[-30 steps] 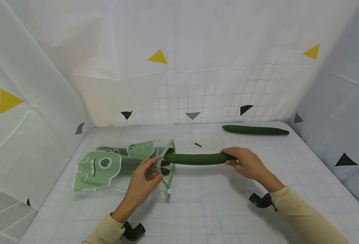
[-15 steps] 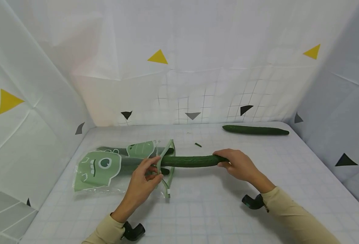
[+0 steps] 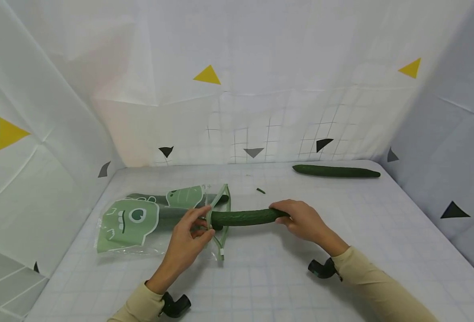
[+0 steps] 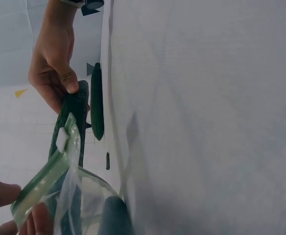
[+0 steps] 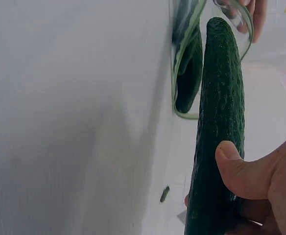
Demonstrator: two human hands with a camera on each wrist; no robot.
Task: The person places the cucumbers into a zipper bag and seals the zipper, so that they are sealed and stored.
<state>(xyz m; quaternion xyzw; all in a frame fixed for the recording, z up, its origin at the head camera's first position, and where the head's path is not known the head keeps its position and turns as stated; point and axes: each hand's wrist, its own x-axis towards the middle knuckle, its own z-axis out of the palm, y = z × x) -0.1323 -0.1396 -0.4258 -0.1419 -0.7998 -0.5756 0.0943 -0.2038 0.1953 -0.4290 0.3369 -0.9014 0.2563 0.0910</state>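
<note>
A: What's the R hand (image 3: 301, 219) doing?
B: It's gripping a long, dark-green, bumpy-skinned cucumber (image 3: 245, 218) by its right end, thumb on one side, fingers curling round the other.
A: & the L hand (image 3: 186, 239)?
B: It's pinching a clear plastic zip bag w/ light-green monster print (image 3: 114, 241) by its green rim.
A: So where's the gripped cuke sitting?
B: B/w both hands, roughly level, its left tip reaching the bag's mouth. Can't say for sure how far in, b/c L fingers & rim are hiding that bit in head view.
A: Anything inside the bag?
B: Yep, min. 2 dark-green bagged cukes (image 3: 224, 199) are lying lengthwise, ends showing nr the mouth. A small white plastic slider (image 3: 222, 252) is sitting at the rim's near end.
A: What else is lying abt?
B: The white gridded bench (image 3: 277, 277) is carrying a second loose dark-green cucumber (image 3: 335, 171) at far R, plus a tiny dark-green stem-like scrap (image 3: 260, 191) b/w it & the bag. Both arms are wearing beige sleeves (image 3: 378, 281) & black wrist cams (image 3: 321, 269).
</note>
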